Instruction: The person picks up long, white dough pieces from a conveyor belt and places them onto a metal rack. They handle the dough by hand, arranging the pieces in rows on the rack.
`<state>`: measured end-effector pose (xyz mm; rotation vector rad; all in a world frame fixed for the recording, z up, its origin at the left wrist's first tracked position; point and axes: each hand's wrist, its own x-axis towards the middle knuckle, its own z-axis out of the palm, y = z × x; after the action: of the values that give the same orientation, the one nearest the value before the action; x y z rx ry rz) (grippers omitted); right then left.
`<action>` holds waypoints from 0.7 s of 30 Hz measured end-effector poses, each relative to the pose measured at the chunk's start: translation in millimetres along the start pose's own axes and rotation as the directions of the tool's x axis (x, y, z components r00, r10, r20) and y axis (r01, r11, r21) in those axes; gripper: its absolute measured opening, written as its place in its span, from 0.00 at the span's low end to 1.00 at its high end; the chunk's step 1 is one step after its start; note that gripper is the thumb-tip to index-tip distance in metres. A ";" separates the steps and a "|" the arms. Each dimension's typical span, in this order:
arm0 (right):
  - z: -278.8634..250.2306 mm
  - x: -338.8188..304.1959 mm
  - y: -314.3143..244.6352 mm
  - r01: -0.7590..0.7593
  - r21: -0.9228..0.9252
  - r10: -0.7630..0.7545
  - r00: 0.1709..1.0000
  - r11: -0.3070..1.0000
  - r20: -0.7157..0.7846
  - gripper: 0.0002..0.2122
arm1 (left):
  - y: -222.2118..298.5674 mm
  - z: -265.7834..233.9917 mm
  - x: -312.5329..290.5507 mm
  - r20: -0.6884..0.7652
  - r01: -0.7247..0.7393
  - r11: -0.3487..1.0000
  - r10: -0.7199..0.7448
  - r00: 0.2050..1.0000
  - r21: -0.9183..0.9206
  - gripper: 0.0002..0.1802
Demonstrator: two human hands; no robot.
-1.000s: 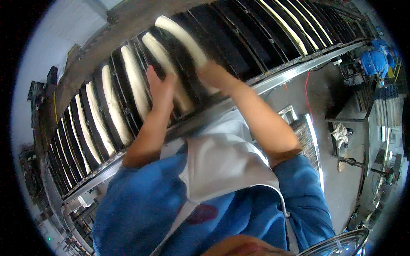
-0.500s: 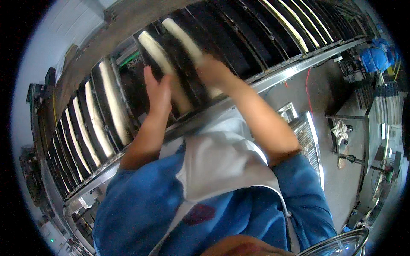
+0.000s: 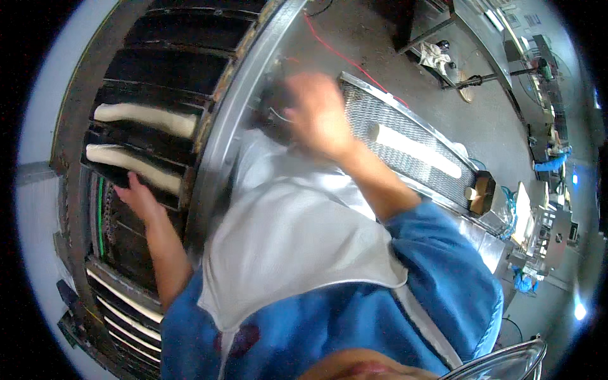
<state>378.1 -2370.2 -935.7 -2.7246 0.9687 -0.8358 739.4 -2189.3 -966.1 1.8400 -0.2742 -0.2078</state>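
My left hand (image 3: 139, 197) is at the edge of a dark tray, its fingers apart, just beside a long pale dough strip (image 3: 133, 163). A second dough strip (image 3: 145, 119) lies parallel in the neighbouring dark slot. My right hand (image 3: 318, 113) is off the trays, between their metal rail and a metal mesh belt. Motion smears its fingers, so I cannot make out whether they hold anything. On the mesh belt (image 3: 361, 104), a single long dough piece (image 3: 415, 150) lies lengthwise, to the right of my right forearm.
A metal rail (image 3: 244, 82) borders the dark trays (image 3: 168, 66). Several more dough strips (image 3: 130, 316) lie in slots nearer me. Between them is a gap with a green strip (image 3: 100, 215). A red cord (image 3: 345, 56) crosses the floor; a metal table (image 3: 472, 31) stands beyond.
My view has turned right, bringing the mesh belt into full sight. My right hand has left the dough strip and swung out past the rail. My left hand stays by the trays.
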 end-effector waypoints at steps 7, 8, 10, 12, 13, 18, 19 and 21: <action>-35.4 -120.1 72.5 -0.277 -0.423 0.364 0.921 0.863 0.139 0.30 | 1.1 3.6 6.4 -0.122 -0.018 0.913 0.075 0.990 0.408 0.36; -40.1 -123.4 75.7 -0.254 -0.359 0.331 0.928 0.898 0.172 0.27 | 1.0 4.1 4.5 -0.102 0.001 0.933 0.038 0.994 0.361 0.36; -42.1 -125.9 75.1 -0.412 -0.191 0.435 0.896 0.891 0.095 0.22 | 17.2 10.2 -7.4 -0.039 -0.024 0.950 0.038 0.999 0.311 0.38; -45.8 -115.4 97.8 -0.551 0.004 0.534 0.807 0.834 -0.253 0.19 | 9.4 20.1 4.8 0.003 -0.121 0.935 0.127 0.992 0.332 0.39; -50.3 -101.5 109.6 -0.540 0.259 0.599 0.713 0.801 -0.364 0.20 | -11.3 29.7 12.2 -0.006 -0.163 0.916 0.177 0.984 0.367 0.40; -149.1 22.5 62.0 -0.093 0.770 0.578 0.719 0.631 -0.386 0.18 | -17.8 31.8 8.4 -0.113 -0.102 0.922 0.155 0.981 0.374 0.42; -173.7 46.3 50.6 -0.001 0.786 0.513 0.758 0.619 -0.403 0.18 | -11.9 29.8 5.7 -0.121 -0.084 0.930 0.135 0.983 0.358 0.43; -214.5 89.0 22.2 0.163 0.832 0.483 0.749 0.531 -0.455 0.17 | -9.9 41.7 6.3 -0.096 -0.169 0.923 0.214 0.972 0.345 0.42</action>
<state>306.6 -2429.8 -721.8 -1.4436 0.6055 -1.7120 734.5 -2226.7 -987.3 2.1375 -0.4147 0.1054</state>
